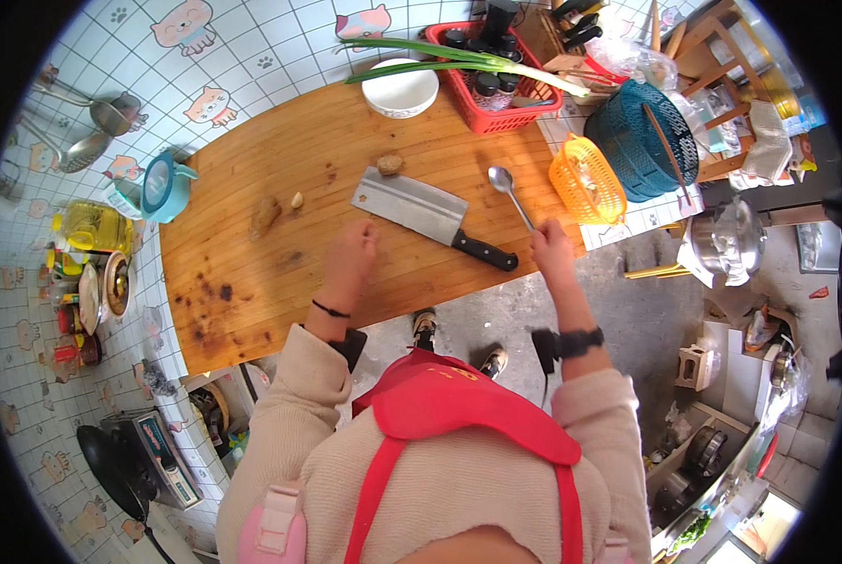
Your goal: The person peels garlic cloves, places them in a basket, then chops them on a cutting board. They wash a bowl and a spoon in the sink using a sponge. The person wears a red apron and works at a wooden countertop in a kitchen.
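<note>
My right hand (553,252) is closed at the handle end of a metal spoon (503,181), whose bowl points away from me over the wooden board (280,122). My left hand (353,249) is curled closed over the board, left of the cleaver; whatever its fingers may hold is hidden. The cleaver (412,204) lies flat, its black handle toward the right front. Beyond the blade sits a brown knob, perhaps ginger (389,165). A pale garlic clove (297,199) and a longer brown piece (265,216) lie farther left.
At the back are a white bowl (400,90) and a red basket (502,119) of jars, with green onions (468,64) across both. To the right stand an orange basket (585,179) and a teal basket (639,141). A light-blue container (165,191) stands at the left edge.
</note>
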Demonstrator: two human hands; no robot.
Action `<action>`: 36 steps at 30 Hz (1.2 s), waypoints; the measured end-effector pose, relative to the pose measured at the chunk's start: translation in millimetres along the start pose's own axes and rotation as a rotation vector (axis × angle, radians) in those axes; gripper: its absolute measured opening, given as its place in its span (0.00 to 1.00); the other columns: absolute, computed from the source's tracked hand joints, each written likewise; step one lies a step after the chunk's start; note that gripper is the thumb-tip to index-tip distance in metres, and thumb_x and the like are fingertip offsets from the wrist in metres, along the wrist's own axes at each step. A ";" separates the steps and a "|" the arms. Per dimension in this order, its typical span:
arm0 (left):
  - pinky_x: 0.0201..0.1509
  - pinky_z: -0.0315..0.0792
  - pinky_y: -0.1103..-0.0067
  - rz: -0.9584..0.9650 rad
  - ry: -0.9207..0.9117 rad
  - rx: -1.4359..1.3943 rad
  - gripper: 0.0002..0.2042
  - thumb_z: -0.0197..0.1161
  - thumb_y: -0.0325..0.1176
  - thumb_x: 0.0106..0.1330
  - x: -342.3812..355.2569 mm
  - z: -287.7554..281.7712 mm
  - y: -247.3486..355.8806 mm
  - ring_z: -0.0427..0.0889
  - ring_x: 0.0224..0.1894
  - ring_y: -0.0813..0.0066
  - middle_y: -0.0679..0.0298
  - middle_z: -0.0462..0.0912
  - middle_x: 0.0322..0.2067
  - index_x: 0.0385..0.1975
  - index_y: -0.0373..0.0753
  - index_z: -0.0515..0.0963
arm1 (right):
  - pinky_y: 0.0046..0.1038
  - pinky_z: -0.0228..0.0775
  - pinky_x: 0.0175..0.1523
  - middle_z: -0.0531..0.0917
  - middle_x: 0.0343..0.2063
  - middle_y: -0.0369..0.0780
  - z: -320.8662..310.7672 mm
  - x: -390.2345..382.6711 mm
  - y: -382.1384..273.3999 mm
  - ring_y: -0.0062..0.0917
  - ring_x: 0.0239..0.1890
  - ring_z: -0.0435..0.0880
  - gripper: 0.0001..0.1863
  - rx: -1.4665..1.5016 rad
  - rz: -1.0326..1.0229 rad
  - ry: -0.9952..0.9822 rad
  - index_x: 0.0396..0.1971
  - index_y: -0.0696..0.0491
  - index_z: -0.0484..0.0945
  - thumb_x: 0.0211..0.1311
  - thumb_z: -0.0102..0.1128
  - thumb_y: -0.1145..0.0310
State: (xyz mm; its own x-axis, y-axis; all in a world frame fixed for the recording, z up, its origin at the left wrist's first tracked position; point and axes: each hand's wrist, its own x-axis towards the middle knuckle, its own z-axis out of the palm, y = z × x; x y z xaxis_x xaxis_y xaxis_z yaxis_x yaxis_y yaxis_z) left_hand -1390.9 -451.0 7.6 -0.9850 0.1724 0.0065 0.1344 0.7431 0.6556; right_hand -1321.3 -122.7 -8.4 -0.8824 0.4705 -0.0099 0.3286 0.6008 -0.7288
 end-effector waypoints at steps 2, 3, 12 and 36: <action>0.34 0.70 0.67 0.045 0.160 0.189 0.09 0.50 0.34 0.58 13.7 -12.8 -13.8 0.75 0.32 0.55 0.54 0.77 0.31 0.34 0.38 0.74 | 0.28 0.69 0.24 0.76 0.16 0.42 -15.4 -26.3 3.6 0.27 0.18 0.77 0.06 0.151 0.068 -0.072 0.25 0.57 0.70 0.56 0.50 0.70; 0.35 0.69 0.66 0.106 0.166 0.240 0.10 0.50 0.34 0.57 16.9 -20.0 -20.7 0.75 0.33 0.55 0.54 0.76 0.31 0.35 0.39 0.74 | 0.28 0.69 0.24 0.76 0.16 0.42 -30.0 -39.6 5.5 0.27 0.18 0.77 0.06 0.229 0.146 -0.086 0.25 0.57 0.70 0.56 0.50 0.70; 0.42 0.69 0.71 0.650 0.154 1.017 0.08 0.50 0.31 0.56 12.9 -25.1 -26.2 0.74 0.38 0.61 0.54 0.75 0.30 0.30 0.36 0.75 | 0.26 0.69 0.24 0.77 0.18 0.39 -117.6 -175.4 38.3 0.22 0.17 0.75 0.07 0.501 0.367 0.030 0.27 0.57 0.72 0.54 0.48 0.69; 0.58 0.60 0.69 1.543 -0.856 0.116 0.27 0.60 0.28 0.50 -437.9 308.0 392.6 0.60 0.57 0.48 0.44 0.55 0.58 0.53 0.36 0.63 | 0.19 0.59 0.17 0.73 0.15 0.35 -227.4 -815.9 212.8 0.17 0.13 0.69 0.05 1.111 0.774 1.511 0.22 0.55 0.69 0.54 0.53 0.72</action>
State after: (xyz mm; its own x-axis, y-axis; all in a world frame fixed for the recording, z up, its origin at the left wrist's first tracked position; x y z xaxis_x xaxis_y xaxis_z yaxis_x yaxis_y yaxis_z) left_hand -873.5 -35.6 29.6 0.3565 0.9259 0.1248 0.8439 -0.3764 0.3823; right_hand -454.8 -231.8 0.2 0.4380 0.7913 -0.4266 -0.4029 -0.2514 -0.8800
